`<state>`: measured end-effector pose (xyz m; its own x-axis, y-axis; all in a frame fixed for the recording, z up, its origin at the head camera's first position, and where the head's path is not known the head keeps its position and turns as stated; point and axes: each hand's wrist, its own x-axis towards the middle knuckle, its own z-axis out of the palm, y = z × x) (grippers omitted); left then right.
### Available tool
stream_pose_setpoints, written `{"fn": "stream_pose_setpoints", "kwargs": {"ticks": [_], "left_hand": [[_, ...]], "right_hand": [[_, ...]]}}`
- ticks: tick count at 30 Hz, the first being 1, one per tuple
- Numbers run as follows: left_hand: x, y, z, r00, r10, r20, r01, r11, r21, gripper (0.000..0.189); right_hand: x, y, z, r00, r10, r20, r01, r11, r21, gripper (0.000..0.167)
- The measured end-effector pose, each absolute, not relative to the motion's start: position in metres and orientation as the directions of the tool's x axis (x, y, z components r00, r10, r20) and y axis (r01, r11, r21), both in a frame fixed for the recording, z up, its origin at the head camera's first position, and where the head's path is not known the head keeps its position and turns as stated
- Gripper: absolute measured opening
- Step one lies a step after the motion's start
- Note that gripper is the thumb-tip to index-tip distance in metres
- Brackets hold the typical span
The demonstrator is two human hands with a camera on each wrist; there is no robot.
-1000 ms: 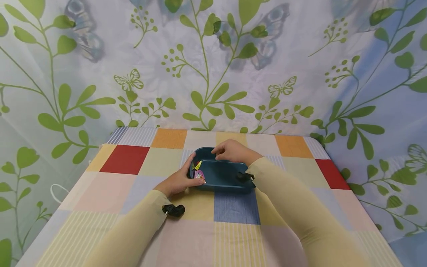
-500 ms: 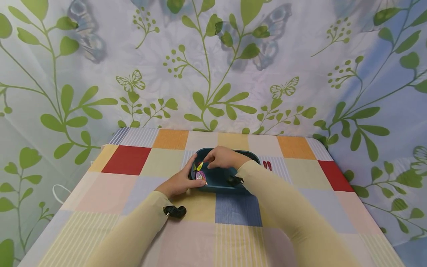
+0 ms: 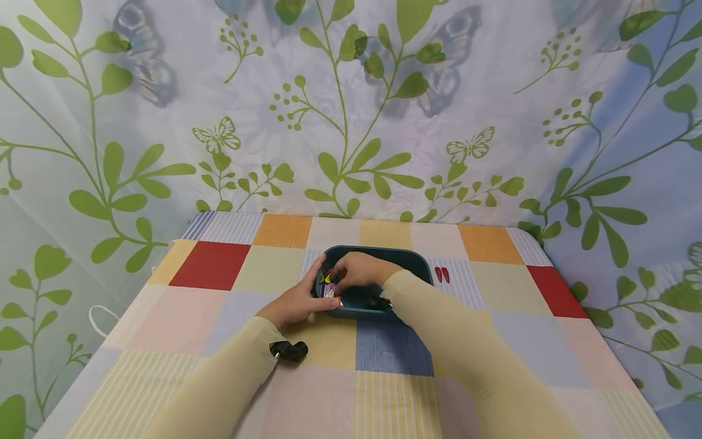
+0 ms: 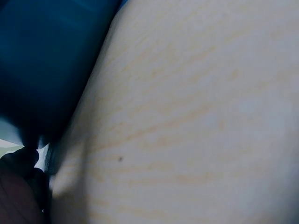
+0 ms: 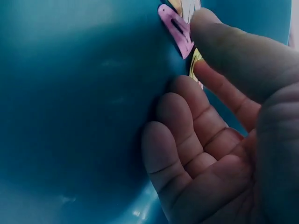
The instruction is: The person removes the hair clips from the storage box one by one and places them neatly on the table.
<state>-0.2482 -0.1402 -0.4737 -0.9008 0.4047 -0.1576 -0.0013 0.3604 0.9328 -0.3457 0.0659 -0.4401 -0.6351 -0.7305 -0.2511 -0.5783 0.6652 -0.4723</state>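
Observation:
A dark teal tray [image 3: 378,249] with rounded corners stands on the patchwork cloth. My left hand [image 3: 296,300] holds its left end, thumb at the front rim and fingers along the side. Snap hair clips lie in that end, among them a purple one [image 5: 176,30] and a yellow one [image 5: 195,58]. Inside the tray, my right hand [image 3: 362,270] reaches down to the clips. The right wrist view shows thumb and index finger apart beside them, the other fingers bent near the tray's floor. In the left wrist view the tray's outer wall [image 4: 51,56] rises from the cloth.
Two red hair clips [image 3: 442,275] lie side by side on the cloth, right of the tray. Behind the table hangs a leaf-print curtain [image 3: 351,110]. A white cable loop [image 3: 101,318] shows at the table's left edge.
My right hand has moved left and down from above the tray's back rim to the clips, uncovering the red pair on the cloth. The left hand keeps its hold on the tray.

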Motion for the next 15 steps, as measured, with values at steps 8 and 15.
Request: {"fn": "stream_pose_setpoints", "kwargs": {"ticks": [8,15], "left_hand": [[-0.2497,-0.1411,-0.4756,-0.896,0.417,-0.152,0.006,0.355,0.935,0.116],[-0.2497,-0.14,-0.4754,-0.898,0.411,-0.156,0.005,0.364,0.931,0.115]], "right_hand": [[-0.3423,0.0613,-0.4404,-0.638,-0.729,-0.248,-0.597,0.672,-0.438,0.03],[-0.3406,0.0618,-0.4402,-0.649,-0.717,-0.255,-0.583,0.684,-0.439,0.026]]}}
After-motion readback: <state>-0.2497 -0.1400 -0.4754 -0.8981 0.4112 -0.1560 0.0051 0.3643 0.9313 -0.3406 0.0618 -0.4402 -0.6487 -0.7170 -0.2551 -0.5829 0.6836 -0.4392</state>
